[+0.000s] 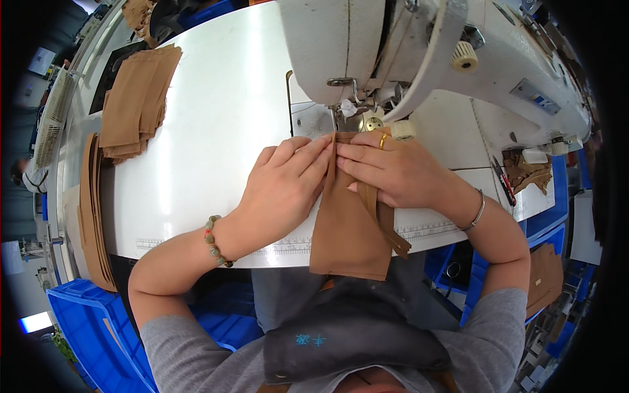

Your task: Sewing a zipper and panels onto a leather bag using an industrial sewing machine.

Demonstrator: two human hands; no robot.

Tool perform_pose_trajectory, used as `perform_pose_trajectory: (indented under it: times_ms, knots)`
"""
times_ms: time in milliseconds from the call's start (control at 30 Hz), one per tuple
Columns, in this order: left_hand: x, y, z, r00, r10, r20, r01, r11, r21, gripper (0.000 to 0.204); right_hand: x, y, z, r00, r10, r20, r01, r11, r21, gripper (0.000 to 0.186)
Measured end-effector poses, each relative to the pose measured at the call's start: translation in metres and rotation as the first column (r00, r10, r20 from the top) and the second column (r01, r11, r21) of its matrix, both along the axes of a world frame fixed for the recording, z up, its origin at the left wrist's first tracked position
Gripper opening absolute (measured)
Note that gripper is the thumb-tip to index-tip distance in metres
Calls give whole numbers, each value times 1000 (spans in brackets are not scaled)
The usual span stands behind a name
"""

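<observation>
Brown fabric piece [347, 229] under flat left hand [285, 187], right hand [393, 171].

Busy sewing workshop corner

White worktable [216, 118] catching a bright glare, blue plastic bins [85, 327] on the floor underneath and off to the right, plus a white fan grille [51, 124] far left.

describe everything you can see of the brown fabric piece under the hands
The brown fabric piece is a flat tan cloth panel, matte and woven-looking, with a matching strap lying along it. It lies on the white table, its top edge at the sewing machine's needle and its lower end hanging over the table's front edge. The left hand and right hand press it flat.
</observation>
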State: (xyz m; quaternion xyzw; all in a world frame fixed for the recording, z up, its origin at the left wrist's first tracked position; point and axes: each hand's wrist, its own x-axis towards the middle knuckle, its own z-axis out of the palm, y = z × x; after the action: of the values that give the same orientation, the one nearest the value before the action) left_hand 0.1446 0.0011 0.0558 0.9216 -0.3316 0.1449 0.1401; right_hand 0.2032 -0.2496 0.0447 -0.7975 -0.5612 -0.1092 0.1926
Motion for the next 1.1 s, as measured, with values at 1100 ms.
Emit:
perform_pose_trajectory:
  times_ms: [1100]
  knots:
    - [0,-12,7,999,41,34,-46,986,159,60,9,-2,2,968,-67,241,67,998,7,29]
